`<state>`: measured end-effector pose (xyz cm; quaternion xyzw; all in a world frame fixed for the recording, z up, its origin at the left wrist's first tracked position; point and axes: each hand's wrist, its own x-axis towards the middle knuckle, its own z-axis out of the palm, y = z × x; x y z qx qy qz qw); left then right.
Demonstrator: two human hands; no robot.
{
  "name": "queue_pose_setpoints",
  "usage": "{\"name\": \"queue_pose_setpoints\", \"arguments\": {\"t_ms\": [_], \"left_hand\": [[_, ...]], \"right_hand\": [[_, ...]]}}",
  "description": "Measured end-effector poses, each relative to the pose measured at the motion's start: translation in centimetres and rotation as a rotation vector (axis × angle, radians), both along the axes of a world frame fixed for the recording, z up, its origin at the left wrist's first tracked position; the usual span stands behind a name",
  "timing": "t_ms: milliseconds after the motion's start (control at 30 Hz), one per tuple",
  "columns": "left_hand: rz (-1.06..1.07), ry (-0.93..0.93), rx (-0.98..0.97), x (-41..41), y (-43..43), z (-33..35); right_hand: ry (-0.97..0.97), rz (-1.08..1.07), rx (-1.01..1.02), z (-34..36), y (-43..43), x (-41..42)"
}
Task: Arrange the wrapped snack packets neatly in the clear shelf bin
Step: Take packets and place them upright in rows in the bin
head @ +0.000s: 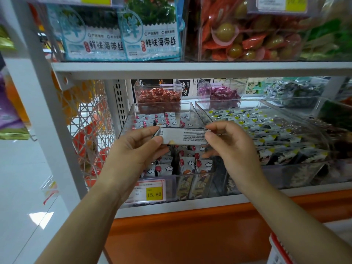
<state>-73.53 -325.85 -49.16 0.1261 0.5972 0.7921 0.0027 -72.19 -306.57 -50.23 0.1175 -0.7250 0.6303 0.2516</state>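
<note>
Head view: I see both grips raised in front of the lower shelf, sharing one packet [183,136] between them. My left grip [137,147] pinches the packet's left end between thumb and curled fingers. My right grip [228,147] pinches the right end between thumb and forefinger, the other fingers curled below. The packet lies level, long side across, its white back with small print turned towards me. It is held over the middle of the bin [126,119], above the packets in it; whether it touches them I cannot tell.

That bin is clear and sits on the lower shelf. It holds more packets [188,162], white with red balloons and clouds, some standing on edge at the front, others lying flat at the back. A price tag [150,191] marked 15.80 hangs on its front wall.

Just to the right stands a second bin [285,172] full of yellow-marked packets. Behind are two small tubs, one of red sweets [159,96] and one of purple sweets [219,94]. Seaweed packs [150,35] stand on the shelf above.
</note>
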Motion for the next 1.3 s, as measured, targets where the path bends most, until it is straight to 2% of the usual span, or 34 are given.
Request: {"name": "queue_pose_setpoints", "arguments": {"t_ms": [233, 500, 700, 933, 1200, 1300], "left_hand": [[0.120, -0.022, -0.126, -0.01, 0.08, -0.04], [0.262, -0.012, -0.133, -0.15, 0.16, -0.04], [0.204, -0.004, -0.070, -0.28, -0.10, -0.13], [0.184, -0.053, 0.040, -0.28, -0.23, 0.22], [0.210, -0.052, -0.002, -0.27, -0.40, 0.14], [0.209, -0.052, -0.010, -0.28, -0.27, 0.08]], "right_hand": [[-0.122, 0.107, -0.267, -0.06, 0.37, -0.51], [-0.159, 0.157, -0.266, -0.20, 0.13, -0.76], [-0.158, 0.188, -0.317, -0.07, 0.36, -0.87], [-0.121, 0.195, -0.264, -0.10, 0.75, -0.85], [-0.115, 0.176, -0.281, 0.40, 0.94, -0.62], [-0.100, 0.159, -0.164, 0.35, 0.76, -0.40]]}}
